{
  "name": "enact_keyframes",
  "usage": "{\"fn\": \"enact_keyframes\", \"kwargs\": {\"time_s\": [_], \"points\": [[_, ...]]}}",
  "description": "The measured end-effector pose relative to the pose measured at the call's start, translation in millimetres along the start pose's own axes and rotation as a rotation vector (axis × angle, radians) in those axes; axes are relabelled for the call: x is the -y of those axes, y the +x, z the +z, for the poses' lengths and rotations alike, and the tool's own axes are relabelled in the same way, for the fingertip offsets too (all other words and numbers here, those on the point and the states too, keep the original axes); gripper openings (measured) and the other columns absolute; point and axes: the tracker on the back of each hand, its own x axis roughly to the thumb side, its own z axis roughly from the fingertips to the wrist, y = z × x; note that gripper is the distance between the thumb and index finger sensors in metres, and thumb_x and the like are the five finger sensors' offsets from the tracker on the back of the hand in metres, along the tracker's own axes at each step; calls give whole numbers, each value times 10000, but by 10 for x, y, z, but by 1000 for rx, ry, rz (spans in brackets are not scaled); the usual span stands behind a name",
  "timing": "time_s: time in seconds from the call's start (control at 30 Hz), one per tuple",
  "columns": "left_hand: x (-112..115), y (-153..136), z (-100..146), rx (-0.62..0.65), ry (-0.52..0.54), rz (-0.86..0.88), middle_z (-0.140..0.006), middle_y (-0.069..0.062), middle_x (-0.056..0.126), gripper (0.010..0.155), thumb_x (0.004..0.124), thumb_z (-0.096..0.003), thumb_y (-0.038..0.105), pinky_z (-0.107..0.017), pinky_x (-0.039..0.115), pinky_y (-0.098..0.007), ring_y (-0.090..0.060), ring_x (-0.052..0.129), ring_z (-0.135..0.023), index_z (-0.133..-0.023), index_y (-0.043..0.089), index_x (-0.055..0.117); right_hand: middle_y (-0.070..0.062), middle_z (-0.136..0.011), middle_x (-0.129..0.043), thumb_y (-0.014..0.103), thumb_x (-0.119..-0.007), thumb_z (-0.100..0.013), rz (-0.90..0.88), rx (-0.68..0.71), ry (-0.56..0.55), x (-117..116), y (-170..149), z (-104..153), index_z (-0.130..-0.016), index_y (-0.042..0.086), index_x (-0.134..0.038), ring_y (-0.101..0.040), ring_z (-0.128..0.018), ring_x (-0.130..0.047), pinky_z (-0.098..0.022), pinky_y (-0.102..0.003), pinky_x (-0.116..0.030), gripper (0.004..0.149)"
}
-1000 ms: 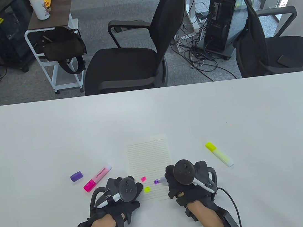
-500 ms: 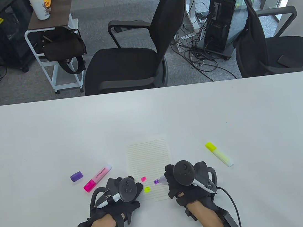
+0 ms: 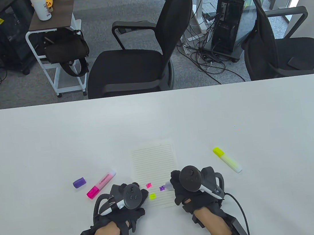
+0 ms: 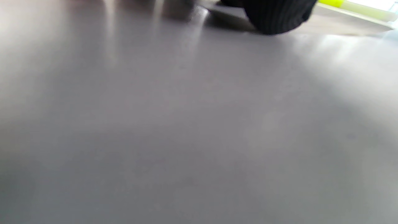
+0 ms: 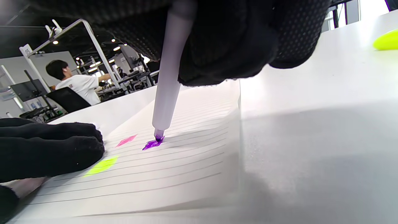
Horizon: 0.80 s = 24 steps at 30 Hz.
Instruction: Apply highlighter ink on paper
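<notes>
Starting on the left of the white table (image 3: 61,136): a loose purple cap (image 3: 79,182) lies on its side, and just right of it a capped pink highlighter (image 3: 101,184) sits at a slant, hot-pink cap toward the person. Next comes the left hand (image 3: 125,202), lying flat with its fingers stretched out over the lower left edge of the lined paper (image 3: 154,164), pinning it down and not grasping anything. The sheet is a small ruled page and already carries three little blobs of ink: a pink mark (image 5: 126,140), a yellow-green mark (image 5: 102,166) right by the left fingertips, and a purple mark (image 5: 153,144).

The purple highlighter (image 5: 166,90) is the one in use. It's got a pale lilac barrel, stands tilted, and its dark purple chisel tip is touching the paper right at the edge of that purple blob. The right hand (image 3: 192,189) has its fingers wrapped round the barrel up top.

Further right, well apart from the page, a capped yellow highlighter (image 3: 227,159) lies diagonally.
</notes>
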Motion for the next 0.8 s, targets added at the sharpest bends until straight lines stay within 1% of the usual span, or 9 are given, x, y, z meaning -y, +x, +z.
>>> {"fn": "enact_keyframes", "kwargs": {"time_s": [0.07, 0.2, 0.27, 0.37, 0.5, 0.57, 0.67, 0.73, 0.8], "points": [[0, 0, 0, 0, 0, -1, -1148, 33, 235, 671, 692, -463, 508, -726, 286, -671, -397, 285, -1075, -1058, 407, 400, -116, -672, -965, 351, -789, -612, -2, 4, 11, 9, 9, 9, -923, 176, -816, -293, -381, -952, -577, -556, -767, 359], [1, 1, 1, 0, 0, 0, -1148, 33, 235, 670, 692, -463, 508, -726, 287, -670, -397, 284, -1075, -1058, 408, 400, -112, -693, -956, 356, -777, -619, 6, 11, -60, -13, 13, 3, -939, 188, -799, -293, -400, -950, -584, -556, -761, 362], [1, 0, 0, 0, 0, -1, -1148, 34, 234, 670, 692, -463, 508, -726, 287, -671, -397, 285, -1075, -1058, 409, 401, -108, -697, -955, 358, -775, -619, 36, -6, -28, -7, 12, 3, -940, 190, -797, -293, -403, -951, -587, -556, -760, 363], [1, 0, -1, 0, -1, -1, -1148, 32, 235, 670, 691, -464, 507, -726, 287, -670, -396, 285, -1075, -1059, 407, 399, -115, -684, -960, 353, -783, -616, 21, 4, -10, 6, 27, 10, -933, 180, -806, -295, -393, -951, -584, -557, -762, 362], [2, 0, -1, 0, -1, 0, -1148, 34, 235, 669, 692, -463, 508, -727, 286, -670, -396, 285, -1075, -1058, 408, 400, -112, -691, -957, 355, -779, -619, 18, 18, -54, -19, 34, 6, -937, 183, -803, -293, -398, -951, -584, -556, -761, 362], [2, 0, -2, 0, -1, -1, -1148, 34, 234, 669, 691, -464, 508, -727, 286, -670, -396, 285, -1075, -1058, 409, 399, -112, -691, -958, 358, -774, -619, 55, -9, -33, -9, 40, 1, -937, 185, -800, -293, -398, -952, -583, -557, -762, 363], [2, -1, -1, 0, -1, 0, -1148, 34, 235, 670, 692, -463, 508, -726, 288, -671, -397, 287, -1075, -1058, 408, 401, -114, -685, -960, 353, -779, -618, 57, -5, -45, 2, 53, 16, -934, 179, -805, -292, -392, -951, -582, -556, -763, 362], [2, 0, -2, 0, -1, -1, -1148, 32, 236, 669, 692, -464, 507, -726, 287, -671, -397, 286, -1075, -1058, 408, 401, -112, -688, -959, 358, -779, -618, 45, 13, -54, -6, 59, 18, -934, 184, -805, -290, -396, -952, -584, -555, -763, 362], [2, -1, -2, 0, -1, 0, -1148, 33, 234, 670, 692, -464, 508, -726, 287, -670, -395, 284, -1075, -1058, 408, 400, -113, -691, -956, 355, -777, -620, 23, 9, -29, -25, 66, 18, -938, 182, -799, -293, -398, -951, -584, -557, -760, 363]]}}
